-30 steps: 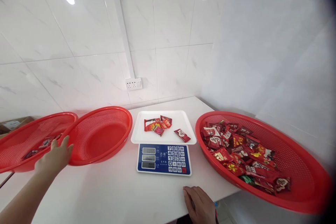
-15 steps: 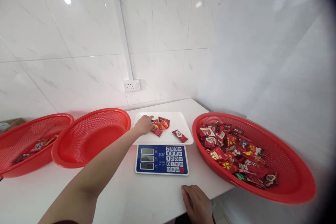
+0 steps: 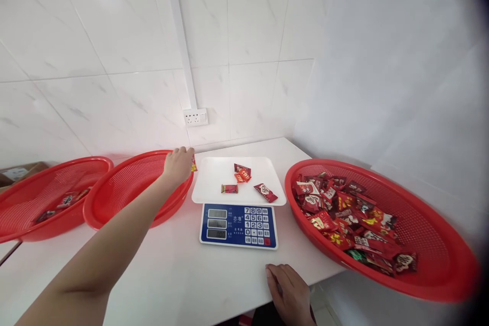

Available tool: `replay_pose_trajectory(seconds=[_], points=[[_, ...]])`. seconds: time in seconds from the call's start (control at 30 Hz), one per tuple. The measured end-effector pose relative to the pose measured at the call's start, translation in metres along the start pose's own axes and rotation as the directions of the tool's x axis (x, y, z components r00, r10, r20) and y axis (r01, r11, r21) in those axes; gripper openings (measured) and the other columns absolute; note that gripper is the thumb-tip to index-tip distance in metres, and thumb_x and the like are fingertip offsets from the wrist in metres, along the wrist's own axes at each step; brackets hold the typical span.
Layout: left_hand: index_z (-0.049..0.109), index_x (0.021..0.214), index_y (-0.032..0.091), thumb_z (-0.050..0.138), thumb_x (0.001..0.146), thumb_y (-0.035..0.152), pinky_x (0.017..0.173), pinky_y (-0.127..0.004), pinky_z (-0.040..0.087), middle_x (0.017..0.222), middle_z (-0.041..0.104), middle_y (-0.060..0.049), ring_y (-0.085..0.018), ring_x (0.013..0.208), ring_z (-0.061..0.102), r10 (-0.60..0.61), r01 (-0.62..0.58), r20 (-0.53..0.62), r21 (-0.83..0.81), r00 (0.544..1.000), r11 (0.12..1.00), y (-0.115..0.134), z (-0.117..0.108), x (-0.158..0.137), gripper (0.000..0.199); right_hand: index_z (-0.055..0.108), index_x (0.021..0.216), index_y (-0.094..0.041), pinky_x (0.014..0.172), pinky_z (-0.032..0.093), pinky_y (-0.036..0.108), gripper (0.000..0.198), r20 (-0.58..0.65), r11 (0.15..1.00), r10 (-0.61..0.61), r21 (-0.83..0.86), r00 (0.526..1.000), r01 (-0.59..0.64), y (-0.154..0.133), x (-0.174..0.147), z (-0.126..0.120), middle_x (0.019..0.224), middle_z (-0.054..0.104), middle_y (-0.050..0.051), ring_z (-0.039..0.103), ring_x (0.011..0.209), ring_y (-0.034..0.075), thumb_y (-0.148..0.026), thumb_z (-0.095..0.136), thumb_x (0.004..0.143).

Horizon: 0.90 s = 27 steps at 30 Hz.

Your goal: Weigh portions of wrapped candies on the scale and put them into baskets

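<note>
My left hand (image 3: 179, 168) is closed on a small red-and-yellow snack packet (image 3: 194, 163), held above the right rim of the middle red basket (image 3: 133, 183). Several other small packets lie on the white tray (image 3: 206, 181) of the scale: a dark red one (image 3: 265, 192) at the right, a flat red one (image 3: 229, 189) near the front, and an orange-red one (image 3: 243, 176) overlapping another behind it. Below the tray is the scale's blue keypad panel (image 3: 236, 221). My right hand (image 3: 288, 288) rests at the table's front edge, fingers curled together, with nothing visible in it.
A large red basket (image 3: 435, 260) full of red packets stands at the right, against the wall. Another red basket (image 3: 23, 224) at the far left has a few packets inside. A cardboard box (image 3: 36, 168) sits behind it. A power socket (image 3: 196, 117) is on the wall.
My left hand has moved left from the tray to the middle basket, taking a red-and-yellow packet with it. Fewer packets lie on the tray. My right hand stays at the table edge.
</note>
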<state>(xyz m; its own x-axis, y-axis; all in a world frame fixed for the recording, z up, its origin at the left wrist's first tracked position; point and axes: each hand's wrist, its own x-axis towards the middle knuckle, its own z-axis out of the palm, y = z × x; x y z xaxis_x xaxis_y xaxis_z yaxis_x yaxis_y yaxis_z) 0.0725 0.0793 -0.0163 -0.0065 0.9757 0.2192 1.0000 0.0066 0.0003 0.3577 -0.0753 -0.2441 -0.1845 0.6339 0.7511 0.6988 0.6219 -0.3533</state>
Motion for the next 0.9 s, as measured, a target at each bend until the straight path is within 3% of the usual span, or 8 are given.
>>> replay_pose_trajectory(seconds=[0.1,0.2,0.33,0.43,0.63,0.77,0.9], points=[[0.056,0.109,0.016,0.043,0.087,0.027,0.092,-0.046,0.034,0.113,0.052,-0.014,-0.032,0.111,0.043,0.090,-0.090,0.041,0.014,0.995,0.996,0.007,0.001,-0.009,0.028,0.058,0.082,-0.017,0.055,0.041,0.025,0.015,0.009,1.000,-0.005,0.011,1.000,0.005,0.000,0.000,-0.001,0.062,0.059,0.002,0.054,0.056,0.014,-0.020,0.045,0.089],[0.059,0.107,0.022,0.045,0.086,0.040,0.087,-0.033,0.040,0.109,0.057,-0.007,-0.024,0.106,0.048,0.252,-0.248,0.135,-0.048,0.958,0.968,0.038,0.020,-0.015,0.031,0.058,0.083,-0.018,0.054,0.041,0.026,0.016,0.019,1.000,-0.013,0.007,1.000,0.013,0.000,0.000,-0.002,0.062,0.059,0.002,0.054,0.056,0.014,-0.021,0.044,0.089],[0.065,0.091,0.019,0.051,0.081,0.041,0.082,-0.035,0.041,0.100,0.060,-0.010,-0.027,0.100,0.051,0.343,-0.333,0.193,-0.084,0.919,0.939,0.075,0.044,-0.016,0.028,0.057,0.083,-0.018,0.054,0.041,0.026,0.017,0.021,1.000,-0.003,-0.001,1.000,0.003,0.000,0.000,-0.003,0.063,0.060,0.002,0.055,0.056,0.014,-0.021,0.042,0.090],[0.062,0.084,0.018,0.051,0.081,0.035,0.078,-0.035,0.042,0.095,0.061,-0.010,-0.026,0.096,0.053,0.360,-0.346,0.202,-0.103,0.911,0.933,0.081,0.049,-0.014,0.021,0.057,0.083,-0.018,0.054,0.042,0.026,0.017,0.025,1.000,0.009,-0.003,1.000,-0.009,0.000,0.001,-0.004,0.063,0.060,0.003,0.055,0.057,0.015,-0.021,0.042,0.090],[0.054,0.091,0.017,0.050,0.082,0.028,0.067,-0.028,0.044,0.090,0.061,-0.004,-0.018,0.084,0.057,0.342,-0.316,0.234,-0.141,0.910,0.938,0.068,0.051,-0.017,0.014,0.059,0.083,-0.018,0.054,0.041,0.026,0.016,0.007,1.000,-0.016,0.017,1.000,0.016,0.000,0.001,-0.003,0.062,0.060,0.003,0.054,0.056,0.014,-0.020,0.044,0.089],[0.051,0.100,0.021,0.042,0.086,0.026,0.064,-0.029,0.044,0.091,0.063,-0.006,-0.021,0.082,0.059,0.298,-0.285,0.218,-0.090,0.929,0.954,0.071,0.054,-0.021,0.017,0.059,0.082,-0.017,0.054,0.041,0.025,0.015,-0.024,0.999,-0.034,0.038,0.999,0.035,0.000,0.003,-0.004,0.061,0.060,0.002,0.055,0.054,0.013,-0.019,0.046,0.088],[0.050,0.105,0.024,0.039,0.084,0.014,0.070,-0.031,0.043,0.089,0.065,-0.007,-0.023,0.085,0.060,0.263,-0.266,0.194,-0.010,0.945,0.964,0.071,0.048,-0.022,0.026,0.059,0.081,-0.017,0.053,0.041,0.024,0.015,-0.028,0.999,-0.045,0.029,0.999,0.046,-0.001,0.005,-0.006,0.060,0.059,0.001,0.055,0.053,0.013,-0.019,0.046,0.087]])
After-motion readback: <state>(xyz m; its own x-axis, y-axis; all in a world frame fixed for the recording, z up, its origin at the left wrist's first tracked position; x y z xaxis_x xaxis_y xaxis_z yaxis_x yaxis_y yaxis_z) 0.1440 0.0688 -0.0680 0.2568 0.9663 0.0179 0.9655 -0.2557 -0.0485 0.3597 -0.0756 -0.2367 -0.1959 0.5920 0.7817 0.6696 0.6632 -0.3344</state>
